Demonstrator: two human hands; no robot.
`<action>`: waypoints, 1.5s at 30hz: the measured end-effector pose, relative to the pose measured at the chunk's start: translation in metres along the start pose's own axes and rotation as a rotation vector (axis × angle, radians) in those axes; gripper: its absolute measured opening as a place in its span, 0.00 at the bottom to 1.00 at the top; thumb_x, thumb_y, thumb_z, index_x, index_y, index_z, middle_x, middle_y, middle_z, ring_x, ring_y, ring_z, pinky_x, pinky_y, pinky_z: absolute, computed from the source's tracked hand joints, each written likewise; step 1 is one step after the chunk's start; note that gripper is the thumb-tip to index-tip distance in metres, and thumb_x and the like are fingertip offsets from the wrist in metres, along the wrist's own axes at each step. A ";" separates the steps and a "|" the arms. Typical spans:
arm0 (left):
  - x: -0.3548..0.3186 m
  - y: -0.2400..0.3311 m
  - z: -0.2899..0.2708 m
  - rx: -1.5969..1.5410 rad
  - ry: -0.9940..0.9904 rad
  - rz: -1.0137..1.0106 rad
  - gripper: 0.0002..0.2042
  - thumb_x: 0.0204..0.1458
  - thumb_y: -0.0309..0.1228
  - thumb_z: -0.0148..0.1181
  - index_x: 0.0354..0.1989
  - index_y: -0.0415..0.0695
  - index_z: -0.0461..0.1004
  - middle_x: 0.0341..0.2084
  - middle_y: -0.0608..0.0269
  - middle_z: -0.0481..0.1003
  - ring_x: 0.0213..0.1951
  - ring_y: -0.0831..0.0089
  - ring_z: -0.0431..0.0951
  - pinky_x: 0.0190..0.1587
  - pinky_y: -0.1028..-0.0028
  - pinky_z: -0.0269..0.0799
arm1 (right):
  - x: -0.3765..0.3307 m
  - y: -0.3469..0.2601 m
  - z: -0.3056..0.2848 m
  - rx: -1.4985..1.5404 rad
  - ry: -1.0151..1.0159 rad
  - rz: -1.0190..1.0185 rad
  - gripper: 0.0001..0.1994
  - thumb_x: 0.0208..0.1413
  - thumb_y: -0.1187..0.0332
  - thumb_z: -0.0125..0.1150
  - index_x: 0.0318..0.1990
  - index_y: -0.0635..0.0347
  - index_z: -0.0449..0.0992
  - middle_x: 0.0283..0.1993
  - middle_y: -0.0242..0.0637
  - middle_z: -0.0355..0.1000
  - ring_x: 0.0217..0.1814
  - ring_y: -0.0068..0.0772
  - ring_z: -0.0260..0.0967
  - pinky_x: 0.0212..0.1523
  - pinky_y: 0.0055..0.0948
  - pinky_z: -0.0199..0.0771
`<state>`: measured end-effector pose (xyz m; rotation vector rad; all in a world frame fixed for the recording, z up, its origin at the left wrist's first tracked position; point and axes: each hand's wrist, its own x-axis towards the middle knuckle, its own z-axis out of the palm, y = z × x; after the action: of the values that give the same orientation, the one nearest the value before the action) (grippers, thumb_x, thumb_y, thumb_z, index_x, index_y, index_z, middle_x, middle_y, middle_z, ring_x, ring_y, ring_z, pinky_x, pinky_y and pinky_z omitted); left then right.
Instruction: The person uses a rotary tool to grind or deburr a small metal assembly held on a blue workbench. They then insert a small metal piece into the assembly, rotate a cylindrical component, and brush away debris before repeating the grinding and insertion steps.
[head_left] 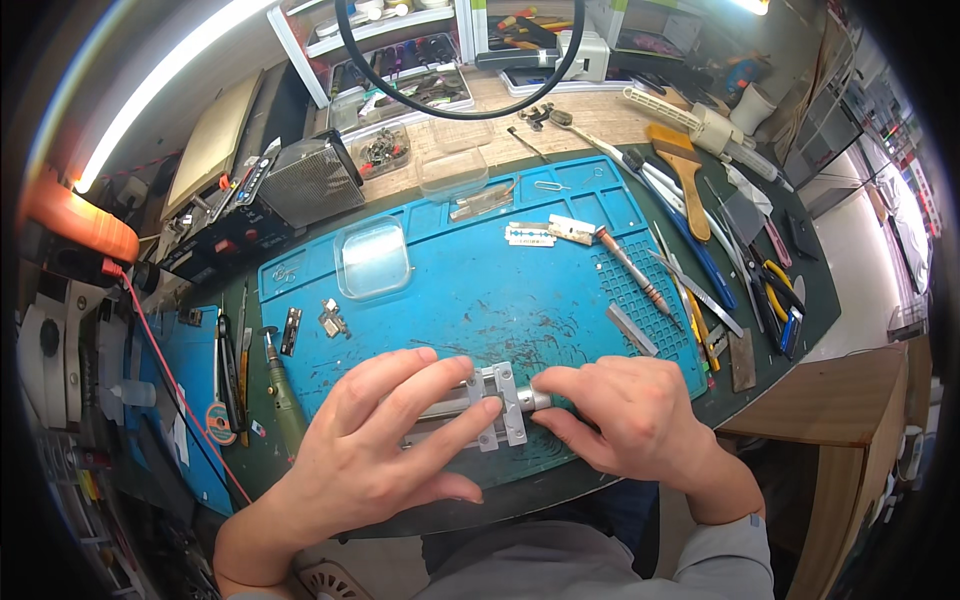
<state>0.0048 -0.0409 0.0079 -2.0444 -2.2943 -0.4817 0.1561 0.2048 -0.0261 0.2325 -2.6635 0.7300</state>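
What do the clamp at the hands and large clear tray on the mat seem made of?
Clamp: probably metal, satin silver-grey, with a brighter sheen at its round end. Large clear tray: likely glossy plastic; the blue mat shows through.

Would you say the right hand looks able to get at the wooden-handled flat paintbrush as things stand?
Probably yes, with a stretch: only low-lying tools appear between the right hand and the flat paintbrush. It would first have to leave the metal clamp, though.
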 end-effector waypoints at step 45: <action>0.002 -0.002 0.000 0.002 0.065 -0.032 0.34 0.52 0.55 0.69 0.61 0.44 0.82 0.61 0.57 0.76 0.61 0.57 0.75 0.63 0.61 0.75 | -0.001 0.000 0.001 -0.018 -0.009 0.009 0.17 0.57 0.65 0.76 0.52 0.57 0.82 0.27 0.32 0.73 0.27 0.34 0.75 0.27 0.34 0.73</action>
<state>0.0021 -0.0388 0.0077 -1.9631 -2.2927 -0.5383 0.1561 0.2045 -0.0275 0.2204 -2.6801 0.7094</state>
